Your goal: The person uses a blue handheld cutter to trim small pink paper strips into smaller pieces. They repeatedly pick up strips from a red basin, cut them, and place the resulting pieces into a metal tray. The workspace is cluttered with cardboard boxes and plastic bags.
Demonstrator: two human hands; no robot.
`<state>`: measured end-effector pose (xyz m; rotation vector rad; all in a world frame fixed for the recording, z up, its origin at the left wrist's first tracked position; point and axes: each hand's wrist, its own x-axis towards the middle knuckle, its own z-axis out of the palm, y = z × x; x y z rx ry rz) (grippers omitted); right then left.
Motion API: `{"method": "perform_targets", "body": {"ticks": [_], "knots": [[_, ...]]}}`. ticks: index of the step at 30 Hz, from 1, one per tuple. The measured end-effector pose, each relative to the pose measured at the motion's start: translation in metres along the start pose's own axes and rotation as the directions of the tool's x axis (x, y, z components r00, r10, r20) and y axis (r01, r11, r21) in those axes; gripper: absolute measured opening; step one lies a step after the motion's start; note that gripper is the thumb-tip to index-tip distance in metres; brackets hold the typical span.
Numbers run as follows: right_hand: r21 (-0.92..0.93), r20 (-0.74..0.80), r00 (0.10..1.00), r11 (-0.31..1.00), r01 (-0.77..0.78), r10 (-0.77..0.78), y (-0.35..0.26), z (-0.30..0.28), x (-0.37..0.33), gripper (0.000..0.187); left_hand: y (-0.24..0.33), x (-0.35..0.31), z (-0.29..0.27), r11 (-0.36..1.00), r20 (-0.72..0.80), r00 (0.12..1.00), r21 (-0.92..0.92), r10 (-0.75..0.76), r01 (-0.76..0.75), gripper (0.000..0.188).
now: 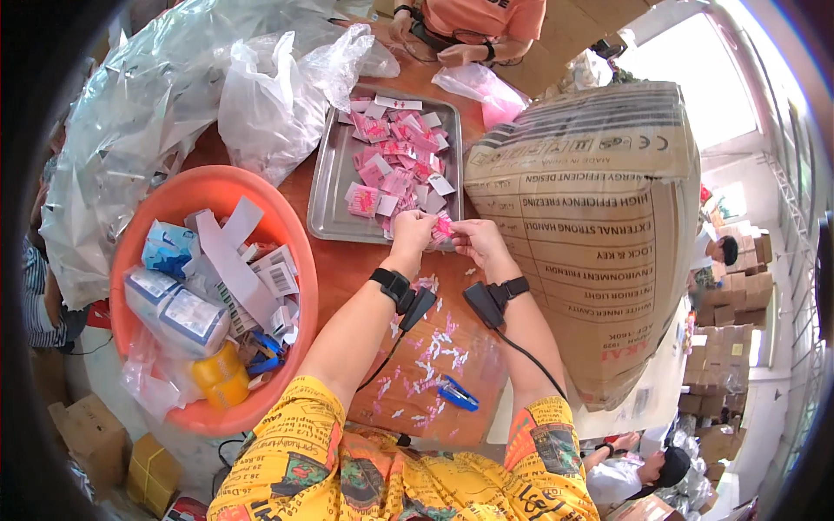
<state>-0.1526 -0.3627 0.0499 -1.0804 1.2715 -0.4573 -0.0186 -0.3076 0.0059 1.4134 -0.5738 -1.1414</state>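
Observation:
Both my hands meet at the near right corner of a metal tray (323,195). Between them is a small pink packet (442,227), pinched by the fingers of my left hand (413,233) on one side and my right hand (483,243) on the other. Its details are too small to make out. Many similar pink packets with white card tops (401,154) lie heaped in the tray. Under my forearms, tiny pink and white pieces (426,356) are scattered over the reddish-brown table (347,286). A blue stapler (458,393) rests among them, close to my body.
On the left stands an orange basin (300,234) holding white cards, yellow tape rolls and plastic-wrapped packs. A large cardboard box (582,234) bounds the right side. Clear plastic bags (269,104) lie beyond the basin. Across the table is another person (478,26) beside a pink-filled bag (495,100).

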Motion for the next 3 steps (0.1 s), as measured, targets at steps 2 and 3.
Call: {"method": "perform_targets", "body": {"ticks": [2,3], "knots": [[0.069,-0.007,0.999,0.997,-0.033,0.034,0.016,-0.004,-0.002,0.007,0.001,-0.012,0.0,0.972,0.075,0.984,-0.163,-0.159,0.17,0.019],[0.067,-0.014,0.999,0.997,-0.035,0.036,0.02,-0.003,-0.003,0.008,0.002,-0.014,-0.001,0.975,0.072,0.985,-0.151,-0.154,0.163,0.019]]}}
